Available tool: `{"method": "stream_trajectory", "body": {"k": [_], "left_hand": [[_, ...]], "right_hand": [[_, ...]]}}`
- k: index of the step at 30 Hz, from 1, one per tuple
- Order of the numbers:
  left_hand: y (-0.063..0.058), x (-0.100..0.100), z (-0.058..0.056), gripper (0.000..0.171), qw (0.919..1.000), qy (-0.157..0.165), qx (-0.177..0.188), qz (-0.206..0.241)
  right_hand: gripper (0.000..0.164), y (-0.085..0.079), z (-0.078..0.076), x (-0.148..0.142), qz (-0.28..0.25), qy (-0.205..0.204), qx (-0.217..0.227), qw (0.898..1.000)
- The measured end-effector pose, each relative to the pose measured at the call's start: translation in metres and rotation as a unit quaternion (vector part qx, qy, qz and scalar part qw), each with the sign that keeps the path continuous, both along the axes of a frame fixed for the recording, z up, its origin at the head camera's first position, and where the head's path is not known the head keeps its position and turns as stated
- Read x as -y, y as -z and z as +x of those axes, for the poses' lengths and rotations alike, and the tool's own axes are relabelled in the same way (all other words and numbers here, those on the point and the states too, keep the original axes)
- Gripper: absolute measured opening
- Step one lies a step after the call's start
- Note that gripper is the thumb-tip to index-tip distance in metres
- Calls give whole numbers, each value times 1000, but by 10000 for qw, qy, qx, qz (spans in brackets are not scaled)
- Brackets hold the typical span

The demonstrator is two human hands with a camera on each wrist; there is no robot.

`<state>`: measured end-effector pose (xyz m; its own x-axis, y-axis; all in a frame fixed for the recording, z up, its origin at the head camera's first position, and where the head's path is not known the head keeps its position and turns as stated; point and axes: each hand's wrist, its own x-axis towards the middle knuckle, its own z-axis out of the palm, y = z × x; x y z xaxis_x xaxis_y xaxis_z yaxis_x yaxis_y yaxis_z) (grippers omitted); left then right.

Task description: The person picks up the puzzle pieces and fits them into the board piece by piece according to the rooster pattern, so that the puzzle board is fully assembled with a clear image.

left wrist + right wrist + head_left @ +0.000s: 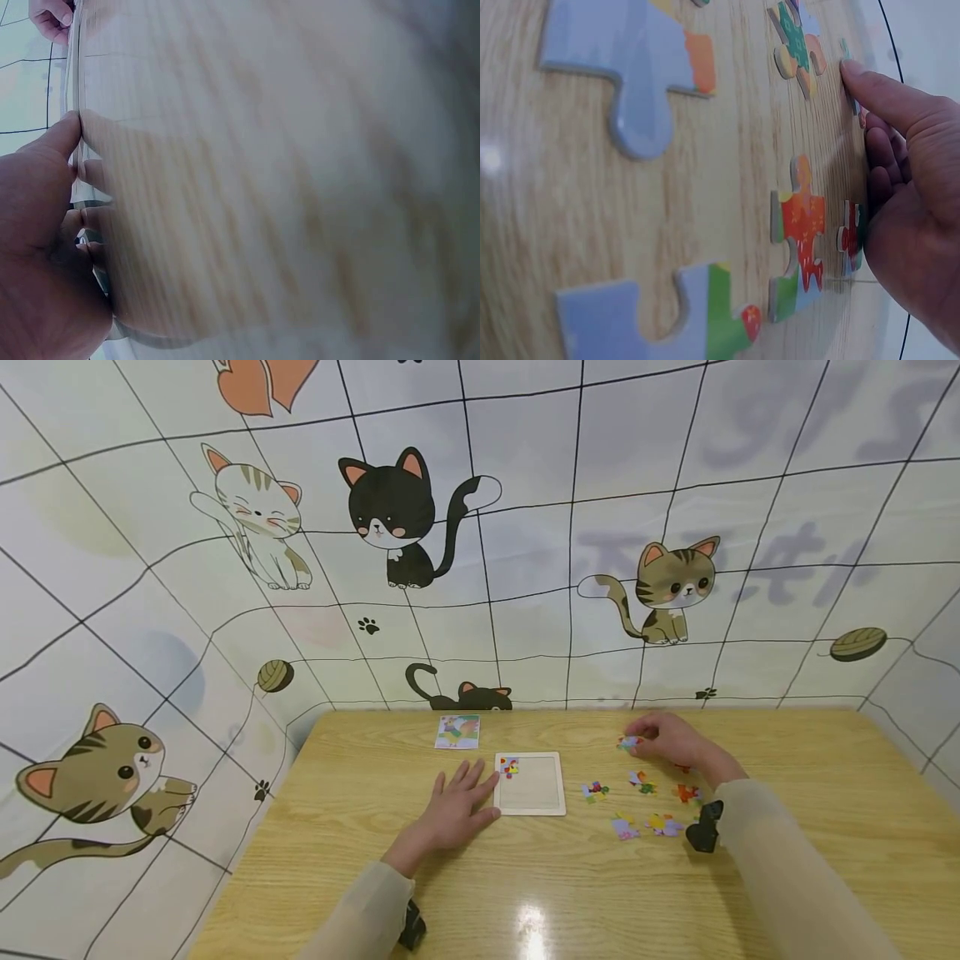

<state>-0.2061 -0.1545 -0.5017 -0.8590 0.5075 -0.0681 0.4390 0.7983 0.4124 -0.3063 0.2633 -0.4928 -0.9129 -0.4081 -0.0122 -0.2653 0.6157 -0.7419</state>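
Note:
My left hand [453,814] lies on the table with its fingers spread, thumb and fingertips against the left edge of a white puzzle tray [534,795]. A colourful jigsaw piece [510,767] sits in the tray's upper left corner. On the right, my right hand [663,742] pinches a light blue jigsaw piece [627,743] by its edge, at the table surface. The right wrist view shows the thumb [881,94] against that piece, which is partly hidden. Nearby lie a red-orange piece [804,225] and a green piece [796,46].
Several loose pieces are scattered right of the tray, among them a purple-yellow one [663,825] and a lilac one [625,827]. A square picture card [457,732] lies behind the left hand. A cat-patterned wall covering [540,635] borders the wooden table [450,902].

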Motion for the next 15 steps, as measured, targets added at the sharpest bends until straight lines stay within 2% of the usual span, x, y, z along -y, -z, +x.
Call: {"method": "stream_trajectory", "body": {"k": [5,10,15], "left_hand": [[1,1,0,62,10000,2,27,-19],[1,1,0,63,10000,30,34,59],[0,0,0,63,10000,-10,25,30]], "right_hand": [[33,1,0,-1,18,-88,-31,10000],[39,0,0,-2,-82,-381,-99,9992],[33,1,-2,-2,-111,-578,-102,9982]]}}
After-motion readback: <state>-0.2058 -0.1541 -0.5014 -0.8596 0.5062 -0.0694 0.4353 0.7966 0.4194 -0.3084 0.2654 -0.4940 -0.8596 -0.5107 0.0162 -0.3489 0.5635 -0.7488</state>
